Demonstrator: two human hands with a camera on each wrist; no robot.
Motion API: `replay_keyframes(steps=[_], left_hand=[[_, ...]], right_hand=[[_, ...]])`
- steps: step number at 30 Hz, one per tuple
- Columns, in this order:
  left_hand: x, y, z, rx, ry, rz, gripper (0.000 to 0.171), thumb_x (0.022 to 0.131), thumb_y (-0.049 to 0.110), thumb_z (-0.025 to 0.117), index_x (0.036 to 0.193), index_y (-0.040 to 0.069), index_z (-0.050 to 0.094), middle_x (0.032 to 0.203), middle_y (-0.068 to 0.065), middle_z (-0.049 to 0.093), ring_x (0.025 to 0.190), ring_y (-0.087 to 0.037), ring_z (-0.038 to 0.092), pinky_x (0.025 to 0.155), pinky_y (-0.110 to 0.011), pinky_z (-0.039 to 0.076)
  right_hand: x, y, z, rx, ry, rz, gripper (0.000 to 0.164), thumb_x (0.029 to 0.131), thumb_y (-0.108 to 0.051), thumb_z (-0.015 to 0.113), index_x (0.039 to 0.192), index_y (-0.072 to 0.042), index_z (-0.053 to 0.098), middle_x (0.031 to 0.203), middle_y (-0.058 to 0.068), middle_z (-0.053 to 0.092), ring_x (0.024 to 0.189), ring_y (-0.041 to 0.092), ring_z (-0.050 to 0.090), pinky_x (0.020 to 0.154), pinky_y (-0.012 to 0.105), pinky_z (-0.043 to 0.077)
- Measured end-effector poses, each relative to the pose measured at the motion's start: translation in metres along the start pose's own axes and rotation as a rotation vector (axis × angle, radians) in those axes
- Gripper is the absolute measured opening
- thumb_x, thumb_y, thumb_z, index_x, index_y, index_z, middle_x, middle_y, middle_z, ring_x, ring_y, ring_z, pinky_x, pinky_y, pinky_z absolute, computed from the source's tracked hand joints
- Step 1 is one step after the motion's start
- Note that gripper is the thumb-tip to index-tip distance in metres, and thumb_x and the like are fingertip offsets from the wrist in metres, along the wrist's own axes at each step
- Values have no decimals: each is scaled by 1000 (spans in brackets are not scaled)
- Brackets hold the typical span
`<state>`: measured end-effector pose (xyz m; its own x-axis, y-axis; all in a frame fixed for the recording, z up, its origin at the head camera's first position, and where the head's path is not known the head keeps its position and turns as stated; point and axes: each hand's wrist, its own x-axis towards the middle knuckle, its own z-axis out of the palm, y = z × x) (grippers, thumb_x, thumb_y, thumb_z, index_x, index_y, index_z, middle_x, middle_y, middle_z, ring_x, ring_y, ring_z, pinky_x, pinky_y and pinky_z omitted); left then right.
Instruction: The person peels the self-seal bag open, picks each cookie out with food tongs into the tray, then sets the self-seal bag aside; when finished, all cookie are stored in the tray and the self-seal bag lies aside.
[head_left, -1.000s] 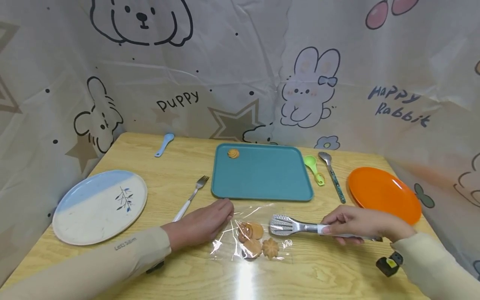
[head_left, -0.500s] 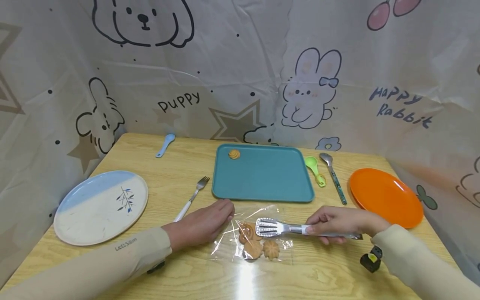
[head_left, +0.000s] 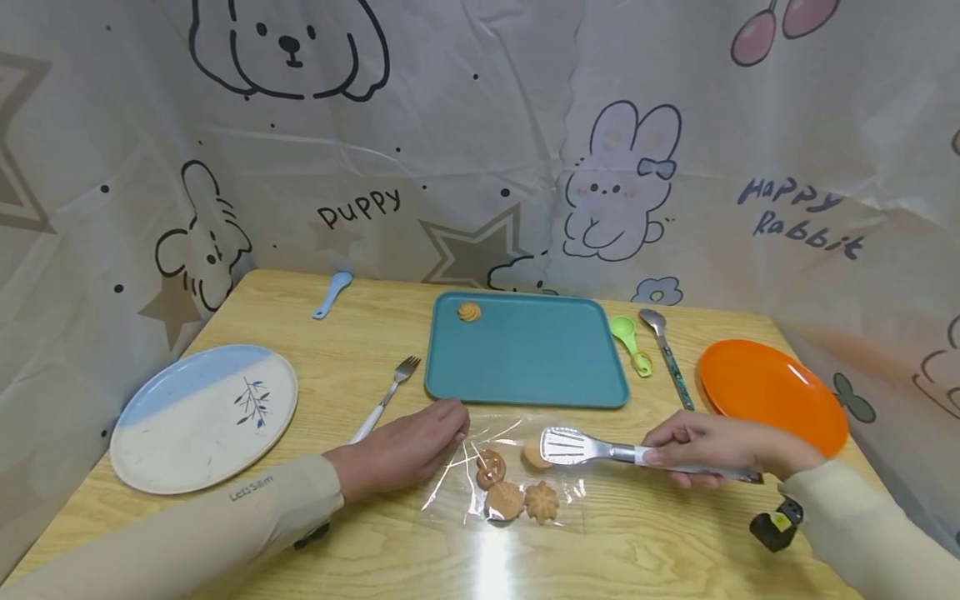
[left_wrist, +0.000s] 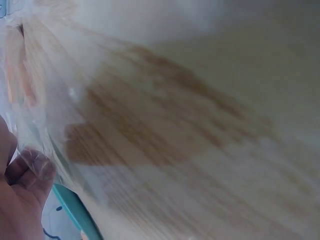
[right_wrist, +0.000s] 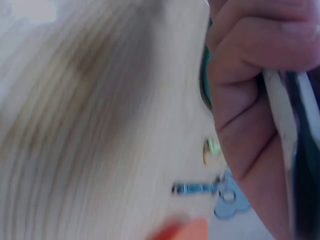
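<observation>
My right hand [head_left: 701, 454] grips the handle of metal tongs [head_left: 573, 447], also seen as pale strips in my curled fingers [right_wrist: 250, 100]. A round cookie [head_left: 533, 454] sits at the tongs' tip, partly hidden under it; whether it is pinched I cannot tell. Three more cookies [head_left: 506, 498] lie on a clear plastic sheet [head_left: 450, 492] on the wooden table. My left hand [head_left: 442, 429] rests flat on the sheet's left edge, its fingers [left_wrist: 22, 185] touching the plastic. One swirl cookie [head_left: 468, 312] lies in the far left corner of the teal tray [head_left: 540, 358].
A blue-and-white plate [head_left: 202, 412] sits at the left and an orange plate [head_left: 772, 392] at the right. A fork [head_left: 384, 398], blue spoon [head_left: 332, 293], green measuring spoon [head_left: 628, 340] and metal spoon [head_left: 667, 354] lie around the tray. Printed curtains enclose the table.
The tongs reached left over the cookie pile, then drew back right. One round cookie has left the pile and now sits at the tongs' tip. The left hand stayed put.
</observation>
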<state>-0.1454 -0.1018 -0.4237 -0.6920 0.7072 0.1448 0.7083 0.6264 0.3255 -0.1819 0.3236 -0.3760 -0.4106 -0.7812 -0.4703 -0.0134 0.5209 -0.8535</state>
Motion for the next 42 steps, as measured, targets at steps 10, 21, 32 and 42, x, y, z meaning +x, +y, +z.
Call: replay_keyframes(steps=[10,21,32,42], left_hand=[[0,0,0,8,-9,-20,11,104,22,41,94,19,42,91,9,41,79,-4,41,66,-16,40],[0,2,0,11,-16,-27,12,105,23,40,94,18,43,89,9,41,77,-5,41,65,-16,40],[1,3,-1,27,5,-21,12,105,23,40,95,18,45,89,9,42,76,-6,41,65,-17,40],[3,4,-2,-3,-19,-47,12,105,23,39,95,18,44,89,8,42,75,-6,42,63,-17,40]], right_hand=[[-52,4,-27,54,92,41,29,104,-10,40,113,13,55,70,31,40,47,43,24,38,15,39],[-23,-13,-50,-155,388,173,39,101,-35,50,113,0,59,71,5,54,48,12,43,44,28,44],[55,-40,-60,-317,573,94,34,101,-30,51,98,2,60,67,12,54,46,11,42,43,27,39],[103,-56,-52,-992,844,209,27,102,-31,48,94,-8,61,71,6,60,64,20,55,59,35,44]])
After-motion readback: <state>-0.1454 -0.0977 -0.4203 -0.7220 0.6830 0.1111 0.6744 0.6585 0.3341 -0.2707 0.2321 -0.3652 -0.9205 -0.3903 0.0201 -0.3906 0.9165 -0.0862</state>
